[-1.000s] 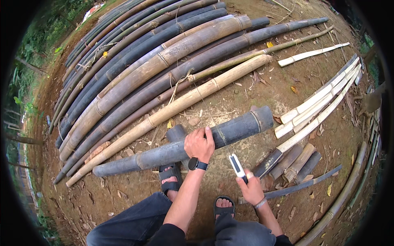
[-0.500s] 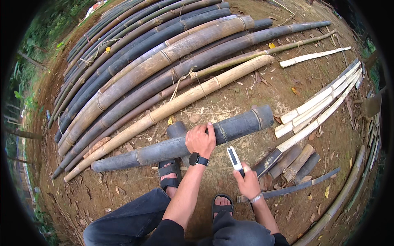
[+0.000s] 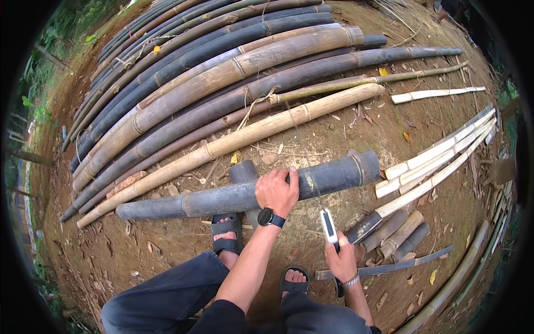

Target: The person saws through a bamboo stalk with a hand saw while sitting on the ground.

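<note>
A thick dark bamboo pole lies crosswise before me, propped on a short dark bamboo piece that runs beneath it. My left hand is closed over its top, a black watch on that wrist. Lower right, my right hand grips the white-and-black handle of a hand saw. The saw's thin blade is seen nearly edge-on and crosses the pole just right of my left hand. Pale sawdust marks the dark surface beside the blade. How deep the blade sits is hard to make out.
Beyond the pole lies a pale bamboo pole, then a big stack of long bamboo poles. Split pale strips rest at right, above several short bamboo offcuts. A flat dark strip lies near my sandalled right foot.
The whole view has shifted slightly. My right hand and the saw handle sit a little lower in the picture. More pale sawdust shows by the blade. My left hand keeps its hold.
</note>
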`<state>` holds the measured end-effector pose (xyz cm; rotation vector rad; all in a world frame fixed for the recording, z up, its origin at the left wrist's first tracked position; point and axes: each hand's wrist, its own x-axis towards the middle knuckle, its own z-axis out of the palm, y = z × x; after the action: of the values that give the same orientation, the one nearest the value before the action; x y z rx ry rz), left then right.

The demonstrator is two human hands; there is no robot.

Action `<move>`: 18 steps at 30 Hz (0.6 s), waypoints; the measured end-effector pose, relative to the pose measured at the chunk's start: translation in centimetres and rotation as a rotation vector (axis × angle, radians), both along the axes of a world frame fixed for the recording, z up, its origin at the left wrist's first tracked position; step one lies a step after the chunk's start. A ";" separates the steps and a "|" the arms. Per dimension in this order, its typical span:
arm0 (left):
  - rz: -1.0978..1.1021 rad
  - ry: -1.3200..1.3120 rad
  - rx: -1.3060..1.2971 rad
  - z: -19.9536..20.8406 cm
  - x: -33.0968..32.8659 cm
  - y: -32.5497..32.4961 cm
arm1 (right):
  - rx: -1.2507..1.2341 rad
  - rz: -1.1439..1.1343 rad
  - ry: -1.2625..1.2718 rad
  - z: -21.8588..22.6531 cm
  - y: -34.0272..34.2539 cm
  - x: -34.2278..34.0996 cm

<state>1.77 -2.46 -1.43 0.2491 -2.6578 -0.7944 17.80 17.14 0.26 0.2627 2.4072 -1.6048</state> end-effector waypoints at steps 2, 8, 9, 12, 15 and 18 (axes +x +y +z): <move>-0.012 0.036 0.021 0.1 0.1 0.3 | -0.079 -0.038 0.070 -0.5 1.8 1.7; -0.041 0.026 0.032 -0.1 0.3 -0.1 | -0.257 -0.183 0.190 1.2 4.1 1.9; -0.041 0.030 0.036 -0.2 0.3 0.0 | -0.262 -0.211 0.206 1.1 4.5 2.0; -0.035 0.043 0.036 -0.3 0.4 -0.2 | -0.296 -0.274 0.232 1.4 5.3 1.6; -0.046 0.064 0.019 -0.4 0.5 -0.2 | -0.218 -0.378 0.311 1.4 5.0 2.2; -0.055 0.054 0.031 -0.5 0.4 -0.2 | -0.239 -0.299 0.298 0.9 5.7 3.0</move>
<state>2.16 -2.67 -1.91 0.1604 -2.6136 -0.8478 20.80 22.86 1.16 0.3770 2.4403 -2.1833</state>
